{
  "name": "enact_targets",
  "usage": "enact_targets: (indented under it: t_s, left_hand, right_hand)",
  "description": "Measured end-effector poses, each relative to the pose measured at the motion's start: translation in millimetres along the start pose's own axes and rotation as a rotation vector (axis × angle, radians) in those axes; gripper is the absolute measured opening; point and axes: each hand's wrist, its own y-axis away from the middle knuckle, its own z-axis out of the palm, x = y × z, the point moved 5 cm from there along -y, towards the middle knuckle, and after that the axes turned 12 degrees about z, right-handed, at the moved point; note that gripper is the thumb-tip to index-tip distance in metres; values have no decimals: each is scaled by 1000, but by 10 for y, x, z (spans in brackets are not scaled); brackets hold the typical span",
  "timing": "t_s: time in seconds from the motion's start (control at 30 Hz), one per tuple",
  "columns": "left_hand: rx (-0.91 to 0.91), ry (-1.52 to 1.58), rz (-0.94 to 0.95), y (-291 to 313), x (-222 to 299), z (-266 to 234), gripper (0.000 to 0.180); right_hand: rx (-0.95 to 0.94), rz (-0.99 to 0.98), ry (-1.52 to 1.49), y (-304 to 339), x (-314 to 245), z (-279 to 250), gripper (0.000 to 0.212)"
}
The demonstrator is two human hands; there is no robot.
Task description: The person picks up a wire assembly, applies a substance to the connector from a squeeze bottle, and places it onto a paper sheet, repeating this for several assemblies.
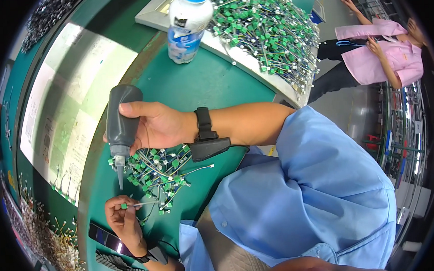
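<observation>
My hands are apart: right hand (161, 126) wrapped around a dark squeeze bottle (122, 118), left hand (123, 222) pinching a green connector (124, 206) near its nozzle (120, 174); I judge this one underway, a pile (153, 170) on the table (169, 86) seemingly left

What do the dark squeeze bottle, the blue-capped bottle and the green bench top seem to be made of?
Dark squeeze bottle in the right hand: probably soft plastic, smooth and semi-matt, with a dull sheen on its rounded body.
Blue-capped bottle: likely plastic, glossy, judging by its bright highlights.
Green bench top: perhaps rubber or vinyl sheet; smooth, evenly coloured, softly reflective.
</observation>
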Motion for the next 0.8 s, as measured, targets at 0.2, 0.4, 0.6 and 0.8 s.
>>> enact_targets:
  t_s: [0.2,0.4,0.6,0.8]
  left_hand:
    - [-131,-94,-131,-164,-33,64,27]
    - [-111,112,-10,-110,-92,-23,27]
    - [-113,205,-63,-114,-121,-71,27]
    - [-123,164,-72,-123,-91,-84,22]
  right_hand:
    - [120,-81,52,191,-220,69,51]
    - [194,-183,430,22,3,209,54]
    - [333,-212,562,94,144,300,68]
    - [419,-161,623,98,231,366,71]
